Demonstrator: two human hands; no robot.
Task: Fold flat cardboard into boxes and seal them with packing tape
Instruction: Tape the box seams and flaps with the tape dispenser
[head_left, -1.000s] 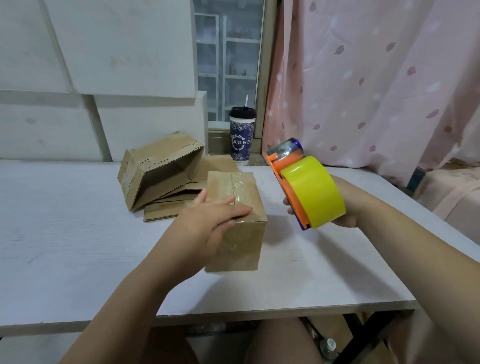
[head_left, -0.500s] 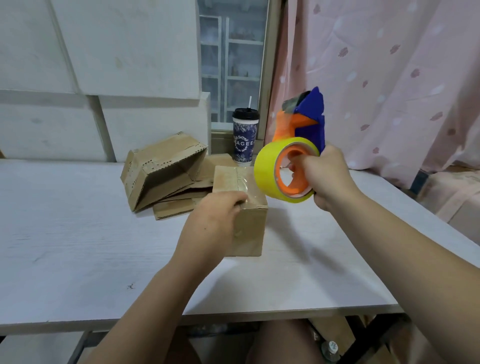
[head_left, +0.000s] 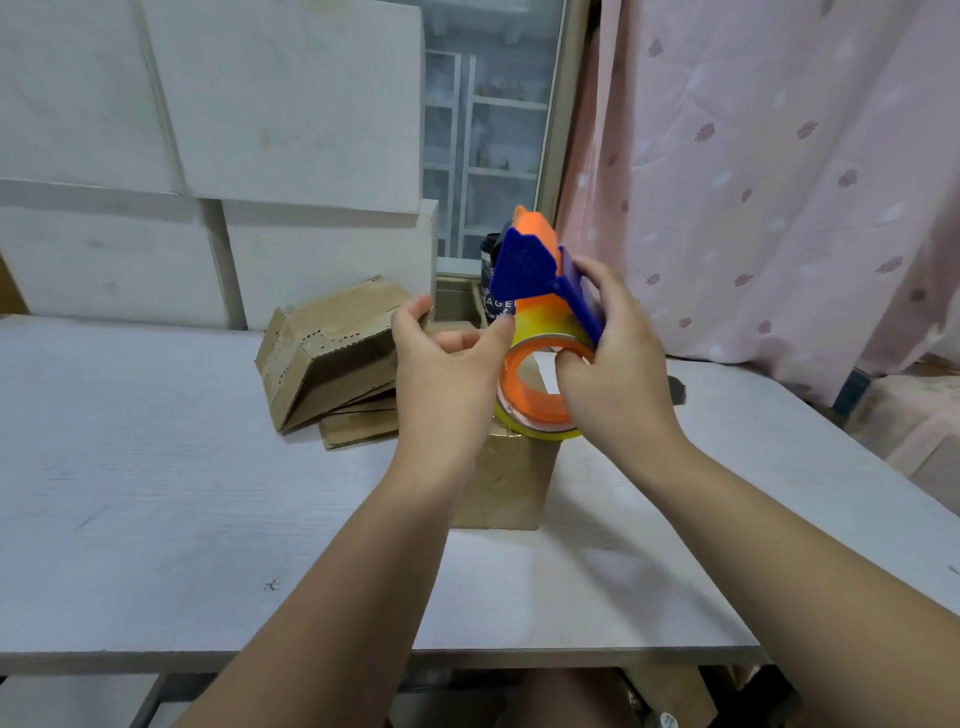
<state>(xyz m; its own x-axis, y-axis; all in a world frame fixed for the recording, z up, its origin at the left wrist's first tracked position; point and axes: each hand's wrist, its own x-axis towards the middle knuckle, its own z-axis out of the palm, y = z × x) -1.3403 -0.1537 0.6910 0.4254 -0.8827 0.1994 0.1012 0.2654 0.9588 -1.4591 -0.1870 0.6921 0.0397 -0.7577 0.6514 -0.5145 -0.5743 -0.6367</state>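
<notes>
- Right hand (head_left: 618, 379) fingers gripped the tape dispenser (head_left: 524, 265) above the box (head_left: 511, 483).
- Left hand (head_left: 447, 374) fingers spread, one touching the roll (head_left: 540, 321).
- Box stood midway on the worktop (head_left: 156, 493), well back from its front edge.

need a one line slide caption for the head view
Right hand holds a tape dispenser over a cardboard box while the left hand touches its yellow roll.
</notes>
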